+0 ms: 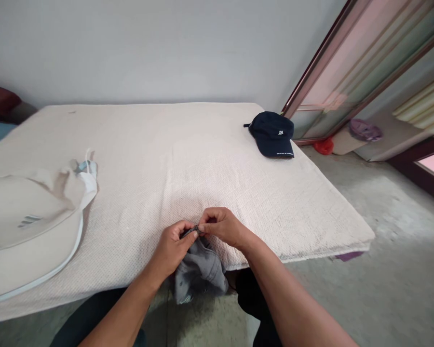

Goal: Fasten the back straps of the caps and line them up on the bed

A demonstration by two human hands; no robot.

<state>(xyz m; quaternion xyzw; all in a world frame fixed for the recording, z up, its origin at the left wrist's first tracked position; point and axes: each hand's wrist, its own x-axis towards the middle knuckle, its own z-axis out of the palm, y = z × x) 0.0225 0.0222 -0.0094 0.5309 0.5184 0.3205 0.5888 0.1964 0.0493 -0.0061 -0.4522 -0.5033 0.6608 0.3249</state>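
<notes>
A grey cap (200,272) hangs over the near edge of the white mattress (188,159). My left hand (173,246) and my right hand (222,226) meet just above it, both pinched on the cap's dark back strap between the fingertips. The cap's crown droops below the hands toward my lap. A navy cap (273,134) with white lettering lies at the far right corner of the mattress, well away from both hands. A beige cap (29,231) with a white-edged brim rests at the left edge.
A grey wall runs behind the mattress. To the right is bare concrete floor (383,270), a leaning framed panel (365,67), a red object (324,145) and a purple object (364,129). My dark-trousered legs are below the mattress edge.
</notes>
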